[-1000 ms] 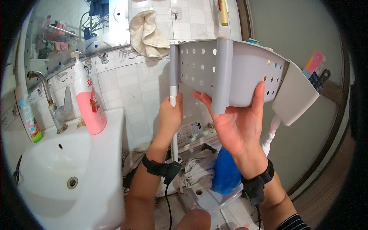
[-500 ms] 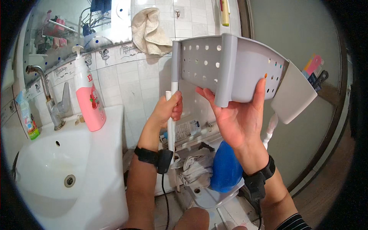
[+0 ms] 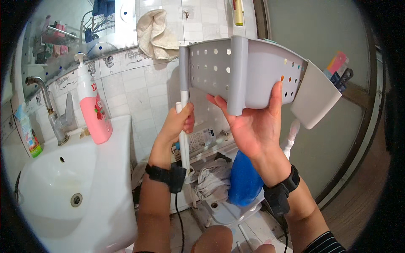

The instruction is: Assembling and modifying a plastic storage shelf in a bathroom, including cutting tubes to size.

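Your left hand (image 3: 179, 122) is closed in a fist around a thin white pole (image 3: 184, 139) that runs upright in front of the tiled wall (image 3: 126, 90). The fingers wrap the pole just below the point where it meets the grey sleeve at the left edge of the shelf. A black wrist strap sits on that forearm, with a cable hanging from it.

Your right hand (image 3: 253, 124) is open wide, palm up, and supports the grey perforated plastic shelf (image 3: 249, 71) from beneath. The thumb presses against the right part of the shelf's underside; the fingers spread toward the central grey rib. The shelf is held high, at the centre of the scene, tilted so that its perforated bottom faces you. A plain grey cup-shaped holder (image 3: 314, 99) is attached at its right end.

To the left, a white washbasin (image 3: 63, 185) stands near you, with a metal tap (image 3: 46, 105) at its far edge. A pink pump bottle (image 3: 93, 111) stands on the basin's rim, well apart from your left hand. A beige towel (image 3: 157, 36) hangs on the far wall above the shelf. Below your hands, a blue object (image 3: 244, 179) and crumpled grey cloth (image 3: 213, 179) lie near the floor.
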`<action>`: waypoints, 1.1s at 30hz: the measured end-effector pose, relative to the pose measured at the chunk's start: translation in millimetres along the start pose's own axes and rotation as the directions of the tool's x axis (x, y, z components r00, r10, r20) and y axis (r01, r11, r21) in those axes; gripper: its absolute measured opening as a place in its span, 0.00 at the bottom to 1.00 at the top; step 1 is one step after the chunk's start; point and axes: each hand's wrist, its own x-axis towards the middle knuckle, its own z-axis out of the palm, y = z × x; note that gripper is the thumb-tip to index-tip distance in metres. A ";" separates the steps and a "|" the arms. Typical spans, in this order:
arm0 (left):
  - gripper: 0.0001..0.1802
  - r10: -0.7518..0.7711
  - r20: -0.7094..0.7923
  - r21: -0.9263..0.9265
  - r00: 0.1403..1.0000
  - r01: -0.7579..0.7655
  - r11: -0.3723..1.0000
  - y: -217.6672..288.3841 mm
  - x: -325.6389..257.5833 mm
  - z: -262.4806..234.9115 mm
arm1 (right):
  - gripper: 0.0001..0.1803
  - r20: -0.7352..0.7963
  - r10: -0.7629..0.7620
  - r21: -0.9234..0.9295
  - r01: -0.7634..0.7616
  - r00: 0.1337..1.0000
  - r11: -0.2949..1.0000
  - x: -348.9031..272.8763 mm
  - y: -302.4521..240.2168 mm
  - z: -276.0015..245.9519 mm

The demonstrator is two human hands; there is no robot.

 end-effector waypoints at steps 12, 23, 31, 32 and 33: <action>0.18 -0.012 0.265 -0.232 0.964 0.076 0.970 -5.0 -1.0 -1.7 | 0.41 0.009 0.012 0.018 -0.012 1.000 1.000 1.0 4.1 -0.2; 0.17 0.076 0.620 -0.469 0.781 0.291 0.834 -18.9 11.9 -26.1 | 0.37 -0.048 0.030 0.007 -0.029 0.998 1.000 0.7 1.8 0.4; 0.17 0.005 0.531 -0.345 0.847 0.210 0.915 0.1 4.2 -22.0 | 0.36 -0.066 0.020 0.000 -0.020 0.998 1.000 0.7 -0.9 2.5; 0.17 -0.011 0.459 -0.282 0.888 0.158 0.946 4.1 2.8 -19.8 | 0.36 -0.066 0.021 -0.002 -0.022 0.998 1.000 1.8 -2.2 2.1; 0.17 -0.015 0.459 -0.283 0.889 0.162 0.945 5.5 0.4 -17.5 | 0.36 -0.039 0.020 -0.005 -0.020 0.999 1.000 1.2 -2.6 2.6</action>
